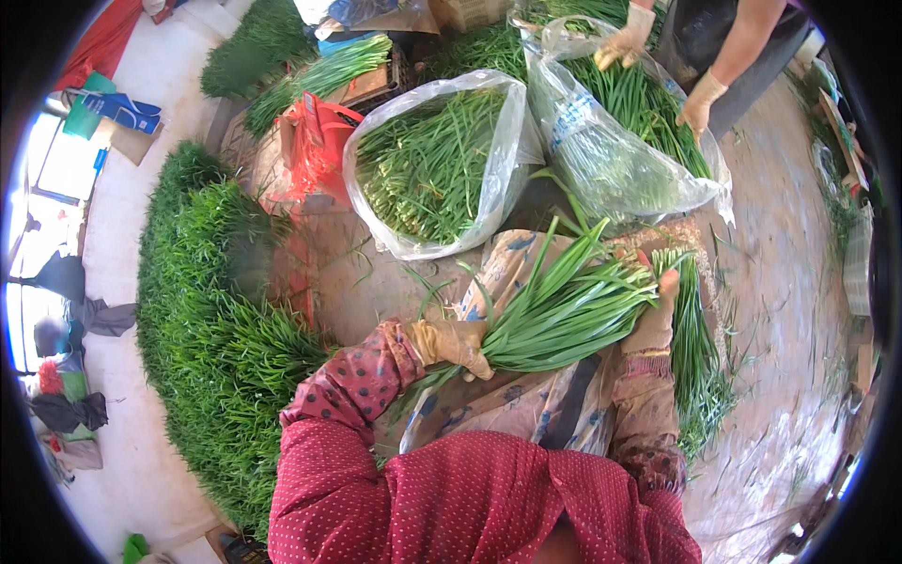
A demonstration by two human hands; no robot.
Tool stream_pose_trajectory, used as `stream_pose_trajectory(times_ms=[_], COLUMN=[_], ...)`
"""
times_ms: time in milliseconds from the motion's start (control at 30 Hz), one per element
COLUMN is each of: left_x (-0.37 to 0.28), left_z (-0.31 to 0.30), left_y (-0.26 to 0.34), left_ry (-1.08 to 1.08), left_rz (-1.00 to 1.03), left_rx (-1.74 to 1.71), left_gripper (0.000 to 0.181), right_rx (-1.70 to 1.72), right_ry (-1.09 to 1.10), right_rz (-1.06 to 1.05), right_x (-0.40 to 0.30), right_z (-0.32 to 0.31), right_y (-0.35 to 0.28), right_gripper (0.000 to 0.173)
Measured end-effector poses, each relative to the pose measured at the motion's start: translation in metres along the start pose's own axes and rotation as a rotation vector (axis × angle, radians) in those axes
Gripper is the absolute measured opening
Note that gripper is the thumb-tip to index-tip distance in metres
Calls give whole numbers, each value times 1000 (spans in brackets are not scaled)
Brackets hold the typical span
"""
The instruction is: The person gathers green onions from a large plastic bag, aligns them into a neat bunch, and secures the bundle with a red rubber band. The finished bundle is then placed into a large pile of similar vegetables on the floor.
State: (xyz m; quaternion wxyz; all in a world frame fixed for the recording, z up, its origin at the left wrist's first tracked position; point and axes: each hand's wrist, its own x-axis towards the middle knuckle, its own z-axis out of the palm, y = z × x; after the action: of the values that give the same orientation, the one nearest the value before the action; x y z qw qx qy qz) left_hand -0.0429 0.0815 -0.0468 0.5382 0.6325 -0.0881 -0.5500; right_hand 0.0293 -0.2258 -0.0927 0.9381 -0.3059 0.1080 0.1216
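Note:
A loose bunch of long green leaves, probably garlic chives (571, 310), lies across my lap over a patterned apron (521, 402). My left hand (451, 345), in a tan glove, is closed around its leafy end. At the pale cut ends is my right hand (655, 314), its thumb up along the stems and its other fingers mostly hidden behind them. Just right of that hand, a second chive bunch (694, 352) rests with its stem ends toward the far side and its leaves trailing toward me.
Ahead stands a clear plastic bag (511, 176) packed with chives. A co-worker's gloved hands (662, 77) reach into another plastic bag (599, 162). Heaped chives (211, 310) line the left side. Red plastic bags (317, 148) sit beyond. Leaf scraps litter the floor (782, 282).

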Motion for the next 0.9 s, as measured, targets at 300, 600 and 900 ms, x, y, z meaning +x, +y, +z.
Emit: stream_pose_trajectory(times_ms=[300,600,900], left_x=[-20,-32,-90], left_z=[5,5,26], left_y=[-38,-43,-37], left_ry=[-83,-156,-38], left_rz=[-178,-182,-116], left_rx=[-9,-236,-581], left_gripper=[47,35,20], right_rx=[-588,-847,-2270], right_ry=[452,177,-435], right_rz=[228,79,-602], right_x=[35,115,236], right_z=[-10,90,197], right_y=[-10,-22,49], right_gripper=[27,29,17])
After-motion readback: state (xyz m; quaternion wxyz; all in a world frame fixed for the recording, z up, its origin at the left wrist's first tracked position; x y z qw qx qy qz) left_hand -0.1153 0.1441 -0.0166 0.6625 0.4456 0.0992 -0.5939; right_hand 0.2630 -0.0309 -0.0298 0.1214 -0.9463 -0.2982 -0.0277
